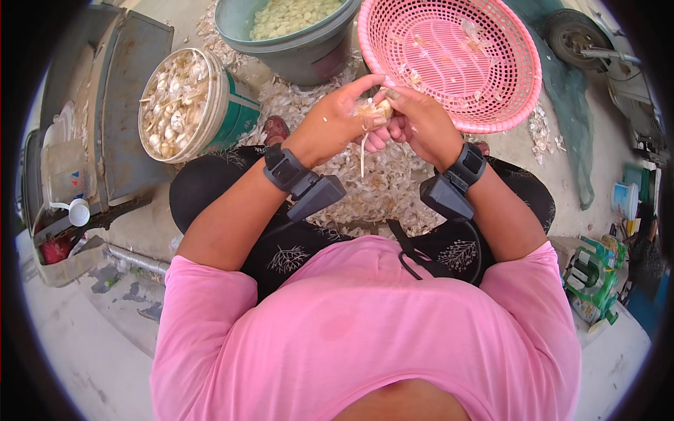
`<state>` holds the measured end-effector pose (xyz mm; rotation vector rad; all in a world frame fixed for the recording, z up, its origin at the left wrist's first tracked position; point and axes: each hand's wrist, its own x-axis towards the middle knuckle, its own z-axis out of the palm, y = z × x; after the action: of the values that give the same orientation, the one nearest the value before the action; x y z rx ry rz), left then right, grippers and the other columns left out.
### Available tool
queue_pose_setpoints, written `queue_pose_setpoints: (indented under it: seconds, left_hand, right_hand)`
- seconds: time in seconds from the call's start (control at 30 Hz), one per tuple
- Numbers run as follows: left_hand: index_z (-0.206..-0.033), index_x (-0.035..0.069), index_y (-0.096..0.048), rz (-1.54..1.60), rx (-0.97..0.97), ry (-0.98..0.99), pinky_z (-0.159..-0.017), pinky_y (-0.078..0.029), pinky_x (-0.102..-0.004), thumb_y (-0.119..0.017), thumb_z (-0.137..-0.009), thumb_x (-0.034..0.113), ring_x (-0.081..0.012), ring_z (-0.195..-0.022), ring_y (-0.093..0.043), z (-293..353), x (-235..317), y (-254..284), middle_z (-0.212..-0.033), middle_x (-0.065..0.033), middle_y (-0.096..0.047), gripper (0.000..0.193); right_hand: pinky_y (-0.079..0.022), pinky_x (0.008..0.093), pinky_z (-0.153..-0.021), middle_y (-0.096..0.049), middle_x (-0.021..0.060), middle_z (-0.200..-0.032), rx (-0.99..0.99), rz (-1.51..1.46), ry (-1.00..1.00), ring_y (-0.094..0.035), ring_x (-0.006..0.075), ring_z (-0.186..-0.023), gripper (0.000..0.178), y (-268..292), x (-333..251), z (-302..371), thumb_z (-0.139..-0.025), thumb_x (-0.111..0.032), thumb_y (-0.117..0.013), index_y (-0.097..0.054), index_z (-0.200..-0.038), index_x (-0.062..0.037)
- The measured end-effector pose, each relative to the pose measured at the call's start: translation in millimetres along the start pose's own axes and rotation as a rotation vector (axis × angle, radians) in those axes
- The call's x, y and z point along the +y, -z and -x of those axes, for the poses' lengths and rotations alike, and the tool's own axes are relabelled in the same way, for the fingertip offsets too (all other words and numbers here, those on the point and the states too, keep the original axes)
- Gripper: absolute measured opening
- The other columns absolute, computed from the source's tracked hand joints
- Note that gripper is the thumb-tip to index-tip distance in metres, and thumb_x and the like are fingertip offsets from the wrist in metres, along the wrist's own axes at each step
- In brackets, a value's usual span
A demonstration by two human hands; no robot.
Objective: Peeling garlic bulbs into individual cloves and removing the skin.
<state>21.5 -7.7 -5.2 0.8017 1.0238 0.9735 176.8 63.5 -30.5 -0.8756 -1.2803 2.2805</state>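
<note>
Both hands meet over the heap of peelings between my knees. My left hand is closed round a garlic bulb with loose, papery skin, and a thin pale stalk hangs below it. My right hand is closed on the bulb's right side, its thumb pressed against a yellowish clove there. Fingers partly hide the bulb. Left of my hands, a white and green bucket is full of whole garlic bulbs. A pink plastic basket, just beyond my right hand, holds some scraps of skin.
A large grey tub at the back holds peeled cloves in liquid. Garlic skins cover the ground between my legs. On the left stands a rusty metal cabinet. Green netting and a wheel are at the right.
</note>
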Motion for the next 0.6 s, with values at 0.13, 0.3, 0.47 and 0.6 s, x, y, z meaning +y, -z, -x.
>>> queue_pose_setpoints:
  seconds: [0.13,0.3,0.47,0.6]
  left_hand:
    - [-0.132,0.006,-0.026,0.111,-0.036,-0.072,-0.062,-0.048,-0.0237,-0.058,-0.082,0.014,-0.0112,-0.069,-0.057,1,2,0,-0.085,-0.0065,-0.057,0.060]
    - [-0.133,0.005,-0.023,0.103,0.039,-0.176,-0.064,-0.048,-0.0263,-0.056,-0.082,0.009,-0.0140,-0.071,-0.058,1,8,0,-0.081,-0.0082,-0.058,0.061]
    - [-0.121,0.002,-0.041,-0.375,0.214,-0.127,-0.072,-0.047,-0.0292,-0.056,-0.078,0.005,-0.0178,-0.080,-0.058,-17,-2,4,-0.081,-0.0089,-0.058,0.045]
    - [-0.102,0.001,-0.056,-1.295,-0.030,-0.389,-0.082,-0.042,-0.0406,-0.056,-0.063,-0.001,-0.0344,-0.093,-0.054,-23,-37,9,-0.098,-0.0192,-0.056,0.039]
  right_hand:
    - [-0.032,0.0185,-0.044,-0.050,0.0011,-0.067,-0.077,-0.402,0.008,-0.040,0.0063,-0.047,0.022,0,1,1,-0.090,-0.017,-0.037,-0.051,-0.094,-0.0008]
    - [-0.028,0.0183,-0.043,-0.043,0.0017,-0.063,-0.364,-0.817,0.138,-0.033,0.0050,-0.045,0.024,1,-36,19,-0.092,-0.024,-0.035,-0.049,-0.093,-0.0048]
    - [-0.031,0.0195,-0.042,-0.046,0.0036,-0.066,-0.336,-0.527,0.420,-0.036,0.0050,-0.044,0.033,-19,-131,100,-0.090,-0.034,-0.043,-0.048,-0.100,-0.0034]
    - [-0.042,0.0239,-0.049,-0.055,0.0114,-0.076,-0.425,-0.094,0.493,-0.052,0.0123,-0.057,0.042,-58,-191,202,-0.081,-0.032,-0.059,-0.052,-0.099,0.0056]
